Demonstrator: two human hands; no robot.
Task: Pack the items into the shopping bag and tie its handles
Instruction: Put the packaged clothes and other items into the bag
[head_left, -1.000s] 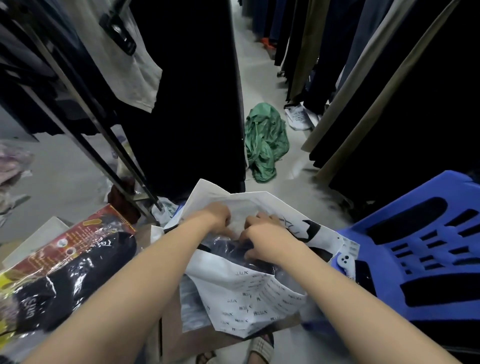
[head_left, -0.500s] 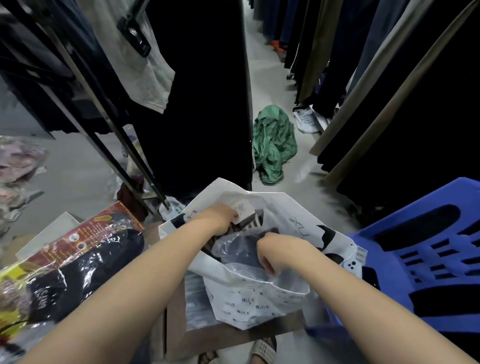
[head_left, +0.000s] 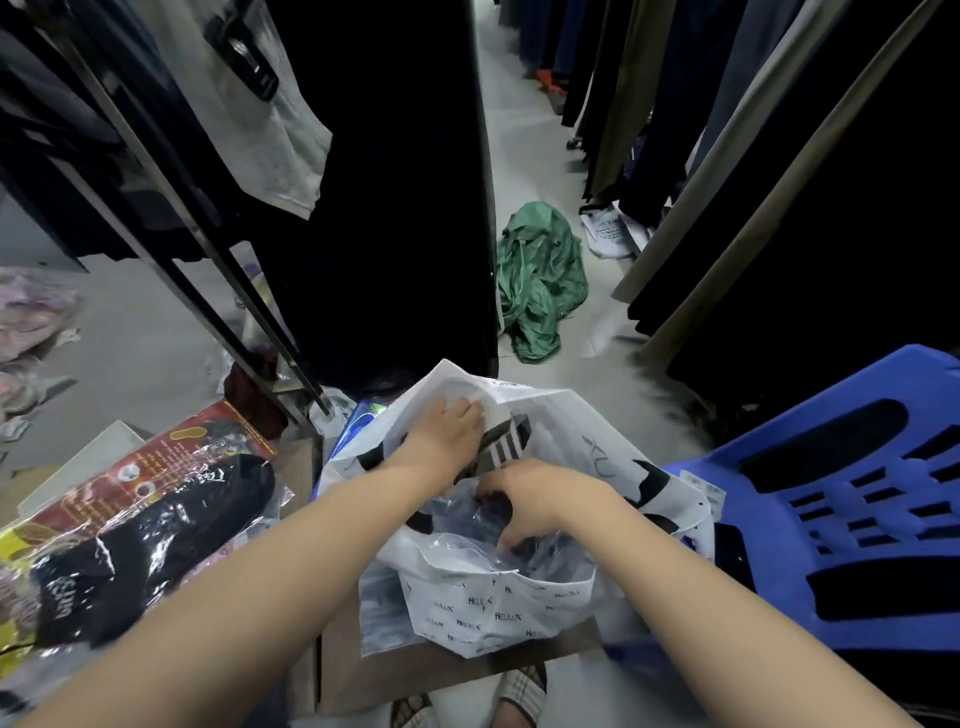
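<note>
Clothes racks with dark hanging garments (head_left: 395, 182) stand on both sides of a narrow grey floor (head_left: 524, 130), where a green cloth (head_left: 540, 275) lies crumpled. Near the viewer a white shopping bag (head_left: 498, 608) sits open on a cardboard box (head_left: 447, 670), beside a blue plastic chair (head_left: 852, 514). The left hand (head_left: 447, 431) has its grip closed on the far rim of the bag, and the right hand (head_left: 540, 499) is inside the opening with its grip closed on a dark item wrapped in clear plastic (head_left: 467, 519).
</note>
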